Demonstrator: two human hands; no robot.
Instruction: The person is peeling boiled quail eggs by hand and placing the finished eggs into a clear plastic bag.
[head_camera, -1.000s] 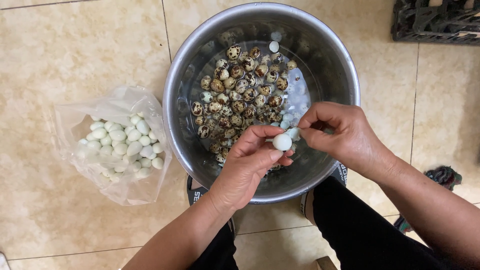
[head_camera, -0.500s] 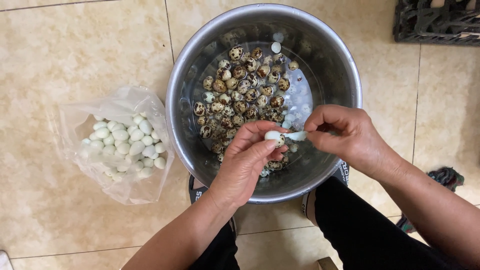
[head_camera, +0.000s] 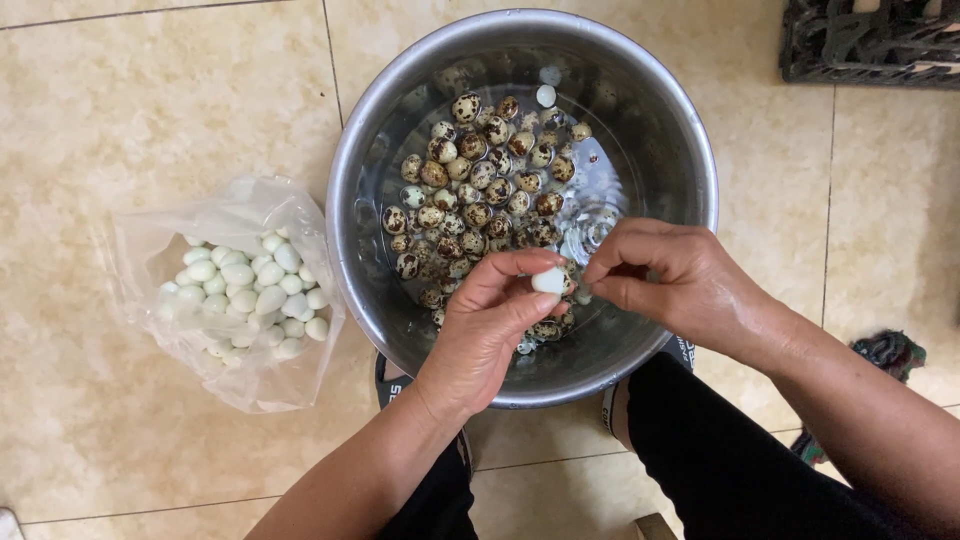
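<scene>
My left hand (head_camera: 487, 325) pinches a small white peeled egg (head_camera: 548, 281) over the near part of a large steel bowl (head_camera: 690, 130). My right hand (head_camera: 668, 283) is just to the right of it, its fingertips pinched together close to the egg, possibly on a bit of shell. In the bowl lie several speckled brown quail eggs (head_camera: 478, 190) in shallow water.
A clear plastic bag (head_camera: 225, 215) holding several peeled white eggs (head_camera: 250, 292) lies on the beige tiled floor (head_camera: 150, 100) left of the bowl. A dark openwork crate (head_camera: 868, 40) stands at the top right. My dark-trousered legs are below the bowl.
Both hands have shifted slightly over the bowl. The right fingertips worked along the egg and have drawn a little to the right; the egg shows whiter between the left fingers.
</scene>
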